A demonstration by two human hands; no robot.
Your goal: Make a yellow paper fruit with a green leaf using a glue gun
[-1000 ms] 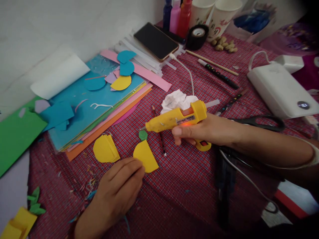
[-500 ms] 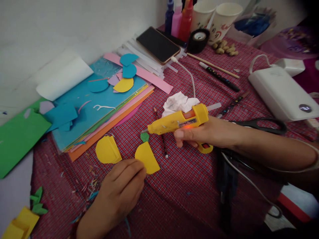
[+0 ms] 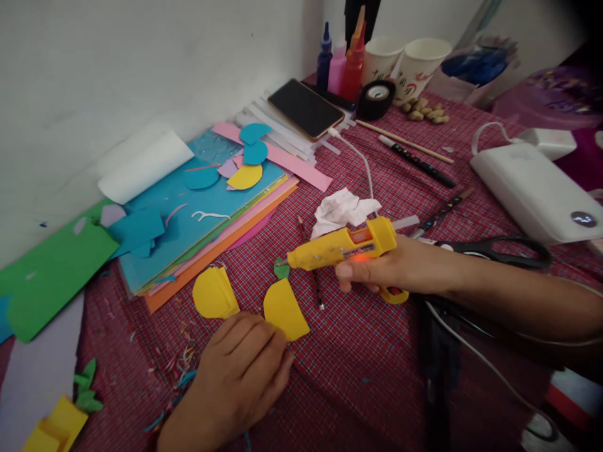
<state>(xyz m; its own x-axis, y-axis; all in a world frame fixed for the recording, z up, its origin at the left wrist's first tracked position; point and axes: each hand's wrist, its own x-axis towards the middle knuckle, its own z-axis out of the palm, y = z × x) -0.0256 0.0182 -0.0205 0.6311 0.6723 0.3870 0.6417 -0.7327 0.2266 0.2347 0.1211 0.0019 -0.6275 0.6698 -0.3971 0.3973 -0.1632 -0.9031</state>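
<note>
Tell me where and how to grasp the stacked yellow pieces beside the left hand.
Pinch the stack of yellow pieces across its rounded left edge and stepped right edge. Come from above, probably from the picture's left: it lies flat on the checked cloth, and the left hand crowds its lower right corner. Closing on both edges should keep its fanned layers together.

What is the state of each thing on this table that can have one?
Glue gun: in right hand, light glowing red.
Yellow paper piece: at left hand, grip unclear.
Phone: face up, screen dark, cable plugged in.
Power bank: display lit.
Scissors: blades hidden, open or shut unclear.
Paper cups: upright.
Bottles: upright.
White paper wad: crumpled.
White sheet: curled.
</note>
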